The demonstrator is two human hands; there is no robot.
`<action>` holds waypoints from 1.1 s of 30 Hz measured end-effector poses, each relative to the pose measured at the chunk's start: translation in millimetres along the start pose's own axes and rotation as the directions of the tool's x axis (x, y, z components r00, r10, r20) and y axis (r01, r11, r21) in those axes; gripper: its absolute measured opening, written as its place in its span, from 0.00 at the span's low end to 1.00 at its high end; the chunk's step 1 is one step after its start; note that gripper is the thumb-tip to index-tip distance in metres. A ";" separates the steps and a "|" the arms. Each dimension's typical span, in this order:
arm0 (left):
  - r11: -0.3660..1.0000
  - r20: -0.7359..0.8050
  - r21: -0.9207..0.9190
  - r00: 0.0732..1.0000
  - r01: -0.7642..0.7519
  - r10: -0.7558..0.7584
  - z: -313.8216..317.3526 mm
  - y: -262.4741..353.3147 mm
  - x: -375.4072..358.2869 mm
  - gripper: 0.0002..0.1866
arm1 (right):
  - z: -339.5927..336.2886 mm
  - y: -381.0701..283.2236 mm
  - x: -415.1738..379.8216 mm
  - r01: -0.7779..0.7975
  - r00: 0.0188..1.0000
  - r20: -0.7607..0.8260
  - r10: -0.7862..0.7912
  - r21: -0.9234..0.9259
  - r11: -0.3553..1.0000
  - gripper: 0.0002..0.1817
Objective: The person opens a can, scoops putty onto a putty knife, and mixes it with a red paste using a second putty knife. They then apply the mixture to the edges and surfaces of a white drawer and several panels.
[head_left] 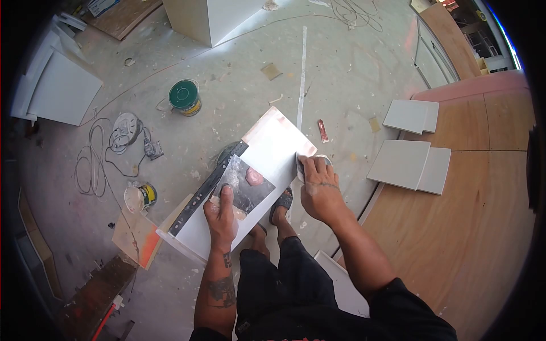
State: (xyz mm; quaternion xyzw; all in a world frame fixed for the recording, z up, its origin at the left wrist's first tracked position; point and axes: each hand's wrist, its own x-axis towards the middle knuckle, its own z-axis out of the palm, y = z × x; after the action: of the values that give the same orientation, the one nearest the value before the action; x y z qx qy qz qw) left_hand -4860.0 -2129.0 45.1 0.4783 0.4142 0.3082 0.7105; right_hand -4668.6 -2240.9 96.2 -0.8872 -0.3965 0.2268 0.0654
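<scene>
In my left hand [220,215] is a dark grey putty board [253,196], gripped at its near edge with the thumb on top. A lump of pink putty [253,177] sits on the board, with paler smears around it. My right hand [319,184] is closed around a putty knife [300,164], whose blade is held at the right edge of a long white panel [276,136], near its far corner. Pinkish patches show along that panel's far end. A black perforated strip [207,190] runs along its left side. The putty board hangs over the panel.
A green-lidded bucket [184,95] and an open tub [135,198] stand on the floor to the left. Near them lie a sander [126,131] and looped cable [94,165]. White panels [399,163] rest on a wooden surface [449,244] at right.
</scene>
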 end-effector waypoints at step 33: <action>0.787 0.185 -0.589 0.978 0.186 -0.093 22.3 36.2 -45.3 0.17 | -32.7 -21.3 -98.1 0.191 0.981 -0.148 -0.123 0.825 0.532 0.22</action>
State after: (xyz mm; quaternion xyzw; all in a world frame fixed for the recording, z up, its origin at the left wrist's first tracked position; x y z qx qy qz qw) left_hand -4863.0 -2163.5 96.7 0.2164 0.2757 0.3346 0.8747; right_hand -4725.2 -2296.3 165.9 -0.7172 -0.3160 0.3493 0.5135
